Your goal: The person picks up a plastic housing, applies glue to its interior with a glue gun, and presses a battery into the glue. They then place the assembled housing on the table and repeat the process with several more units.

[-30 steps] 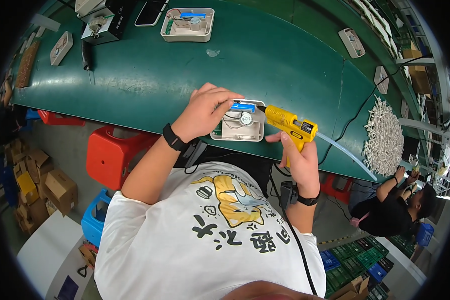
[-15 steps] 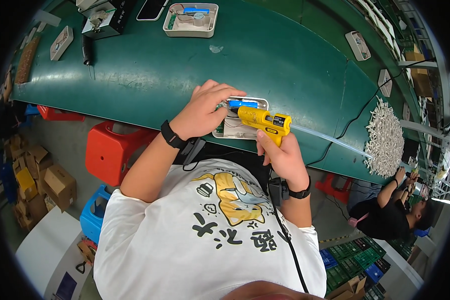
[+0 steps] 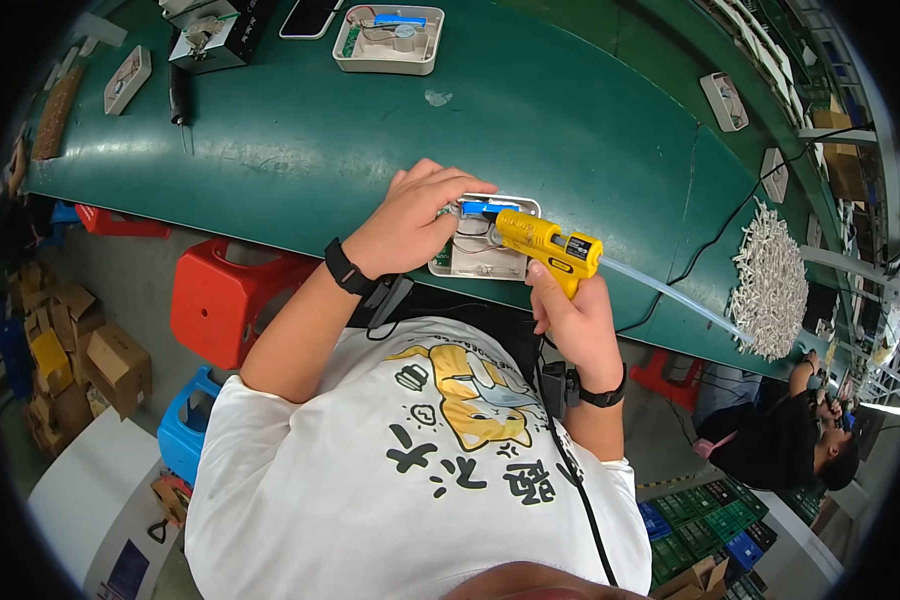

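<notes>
Near the table's front edge lies a shallow white plastic case (image 3: 533, 207) with a blue battery cell (image 3: 490, 208), thin wires and a bit of green circuit board inside. My left hand (image 3: 417, 217) grips the case's left side, fingers along the far rim and thumb over the inside, hiding that end. In my right hand (image 3: 576, 318) is a yellow hot glue gun (image 3: 540, 240), held by its handle. Its nozzle points left over the case, close to the battery. A long translucent glue stick (image 3: 660, 285) runs out of its back.
Another open case (image 3: 385, 67) with a blue cell stands at the far side, beside a phone (image 3: 308, 18). A soldering iron (image 3: 179, 95) lies at the left. Rightward are a pile of small white pieces (image 3: 770, 285) and a black cable (image 3: 692, 255). Another person (image 3: 780, 435) sits at right.
The glue gun and my right hand have moved slightly right, uncovering more of the case's inside and the battery. My left hand has stayed on the case.
</notes>
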Tool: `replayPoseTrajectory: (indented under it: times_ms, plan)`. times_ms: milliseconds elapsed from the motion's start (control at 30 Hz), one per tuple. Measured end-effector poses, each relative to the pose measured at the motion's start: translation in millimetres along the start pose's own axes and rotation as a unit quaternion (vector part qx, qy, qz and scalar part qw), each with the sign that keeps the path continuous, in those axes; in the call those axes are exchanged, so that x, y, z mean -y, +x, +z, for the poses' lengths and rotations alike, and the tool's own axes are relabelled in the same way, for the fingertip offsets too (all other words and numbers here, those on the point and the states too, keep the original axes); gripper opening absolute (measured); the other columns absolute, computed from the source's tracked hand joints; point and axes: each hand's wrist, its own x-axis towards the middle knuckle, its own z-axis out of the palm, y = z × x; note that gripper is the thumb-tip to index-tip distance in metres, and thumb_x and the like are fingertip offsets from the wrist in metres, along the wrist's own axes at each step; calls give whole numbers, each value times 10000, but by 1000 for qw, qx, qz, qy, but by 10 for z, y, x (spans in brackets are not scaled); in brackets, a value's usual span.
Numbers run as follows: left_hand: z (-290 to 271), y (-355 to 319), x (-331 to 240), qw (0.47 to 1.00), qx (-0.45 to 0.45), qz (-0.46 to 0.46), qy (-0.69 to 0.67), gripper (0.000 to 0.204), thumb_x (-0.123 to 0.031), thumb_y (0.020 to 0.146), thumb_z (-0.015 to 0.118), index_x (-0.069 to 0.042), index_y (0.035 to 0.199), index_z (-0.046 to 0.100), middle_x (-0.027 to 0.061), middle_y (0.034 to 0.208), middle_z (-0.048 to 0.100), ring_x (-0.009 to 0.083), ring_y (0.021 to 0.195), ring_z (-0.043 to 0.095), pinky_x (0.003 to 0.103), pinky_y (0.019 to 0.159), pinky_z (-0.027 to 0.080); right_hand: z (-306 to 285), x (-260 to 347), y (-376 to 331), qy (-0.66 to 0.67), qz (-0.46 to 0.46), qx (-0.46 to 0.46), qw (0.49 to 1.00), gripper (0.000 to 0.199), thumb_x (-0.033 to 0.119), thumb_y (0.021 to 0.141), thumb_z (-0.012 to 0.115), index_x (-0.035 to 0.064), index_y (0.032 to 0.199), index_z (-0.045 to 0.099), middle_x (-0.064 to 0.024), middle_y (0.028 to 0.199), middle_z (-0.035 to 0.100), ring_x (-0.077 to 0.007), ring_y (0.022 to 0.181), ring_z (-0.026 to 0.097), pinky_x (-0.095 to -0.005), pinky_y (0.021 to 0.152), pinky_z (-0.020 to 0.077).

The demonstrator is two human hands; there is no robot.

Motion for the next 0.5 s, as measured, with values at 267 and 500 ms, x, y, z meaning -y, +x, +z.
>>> replayPoseTrajectory:
  times_ms: [267,500]
  plan:
    - [-59,-3,-39,999,-21,7,29,518,-23,886,528,-96,1370,697,76,1256,688,270,1132,578,424,1053,415,81,97,120,42,-74,16,996,372,250,1102,619,-41,1329,672,-143,1077,779,-73,548,567,-243,486,481]
    - [-120,51,-126,991,-12,-105,-80,395,-24,938,573,-7,1311,704,149,1126,659,249,902,678,358,781,561,-528,-609,-33,264,-152,-105,947,312,218,1126,540,-32,1292,628,-202,1115,750,-131,550,580,-297,526,516]
